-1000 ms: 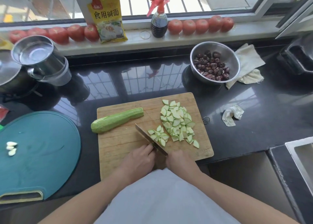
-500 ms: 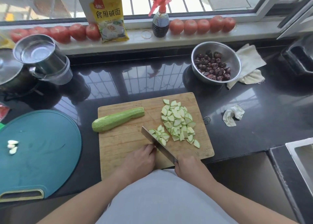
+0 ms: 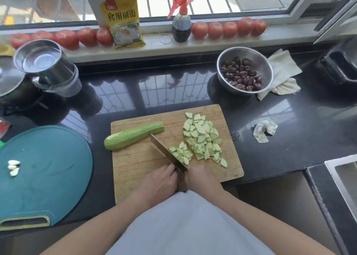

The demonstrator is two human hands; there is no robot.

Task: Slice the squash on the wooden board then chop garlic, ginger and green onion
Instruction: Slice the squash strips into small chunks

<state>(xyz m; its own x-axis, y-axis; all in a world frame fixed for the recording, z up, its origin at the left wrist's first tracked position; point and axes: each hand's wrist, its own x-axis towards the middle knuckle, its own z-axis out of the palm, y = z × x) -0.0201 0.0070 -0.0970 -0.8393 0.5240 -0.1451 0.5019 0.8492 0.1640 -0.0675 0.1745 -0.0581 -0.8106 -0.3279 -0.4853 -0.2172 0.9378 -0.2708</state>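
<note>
On our wooden board point(image 3: 135, 164), right hand point(image 3: 202, 179) grips the knife point(image 3: 167, 152), left hand point(image 3: 160, 181) steadying hidden squash; slicing continues beside it.

**Both hands close together, low and central**

Both bare forearms reach forward and converge; the left hand point(image 3: 160, 183) lies knuckles up with fingers curled under; the right hand point(image 3: 202, 179) sits just beside it, its grip closed round the knife point(image 3: 168, 152) handle, hidden beneath.
</note>
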